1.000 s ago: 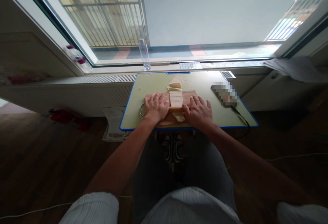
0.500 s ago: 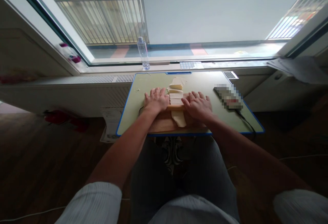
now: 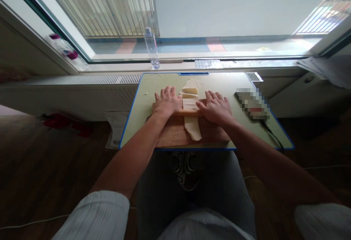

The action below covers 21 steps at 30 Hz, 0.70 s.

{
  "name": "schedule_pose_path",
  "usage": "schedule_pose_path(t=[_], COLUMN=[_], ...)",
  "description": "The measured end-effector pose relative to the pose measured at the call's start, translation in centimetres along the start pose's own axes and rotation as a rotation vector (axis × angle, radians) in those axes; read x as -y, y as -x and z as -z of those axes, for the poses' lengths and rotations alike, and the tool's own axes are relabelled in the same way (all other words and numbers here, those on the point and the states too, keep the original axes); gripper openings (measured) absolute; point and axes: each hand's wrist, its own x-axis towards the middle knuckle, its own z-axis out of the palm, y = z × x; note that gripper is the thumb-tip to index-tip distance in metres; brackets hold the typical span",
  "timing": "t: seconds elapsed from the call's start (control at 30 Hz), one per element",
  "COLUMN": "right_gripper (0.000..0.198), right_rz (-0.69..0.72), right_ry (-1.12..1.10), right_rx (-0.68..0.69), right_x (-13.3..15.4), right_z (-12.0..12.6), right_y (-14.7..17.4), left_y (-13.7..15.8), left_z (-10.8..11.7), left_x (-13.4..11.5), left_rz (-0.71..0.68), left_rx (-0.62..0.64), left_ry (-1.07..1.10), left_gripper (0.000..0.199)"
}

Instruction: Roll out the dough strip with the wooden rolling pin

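Note:
A strip of pale dough (image 3: 193,128) runs lengthwise over a wooden board (image 3: 175,134), its far part lying in folds past the board's back edge. Across the strip lies a light wooden rolling pin (image 3: 189,113). My left hand (image 3: 168,101) rests palm-down on the pin's left end, fingers stretched forward. On the right end presses my right hand (image 3: 216,105), also flat, with its fingers extended and the thumb pointing in toward the dough. Both palms cover the pin's ends, so only its middle shows.
The board sits on a small green table (image 3: 134,123) with a blue rim. A pixelated device (image 3: 252,104) with a black cable lies at the table's right. On the windowsill stand a clear bottle (image 3: 151,48) and, farther left, a bottle with a purple cap (image 3: 63,47).
The view has shifted slightly, with the table appearing larger and a bit more of the board showing. Both hands remain on the rolling pin, which still lies across the dough.

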Motion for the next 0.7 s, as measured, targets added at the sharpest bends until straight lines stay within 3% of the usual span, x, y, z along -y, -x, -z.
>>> schedule_pose_path(t=[0.17, 0.43, 0.7], right_gripper=[0.075, 0.074, 0.076], right_rz=[0.038, 0.074, 0.102], right_ry=[0.039, 0.020, -0.018], right_rx=[-0.145, -0.236, -0.278], right_x=[0.4, 0.1, 0.0], right_z=[-0.8, -2.5, -3.7], right_y=[5.9, 14.1, 17.9], left_y=[5.1, 13.8, 17.0], left_z=[-0.4, -0.7, -1.0], left_x=[0.1, 0.0, 0.2], left_rz=[-0.043, -0.107, -0.119], left_rx=[-0.024, -0.144, -0.183], left_ry=[-0.039, -0.044, -0.036], left_gripper=[0.065, 0.063, 0.063])
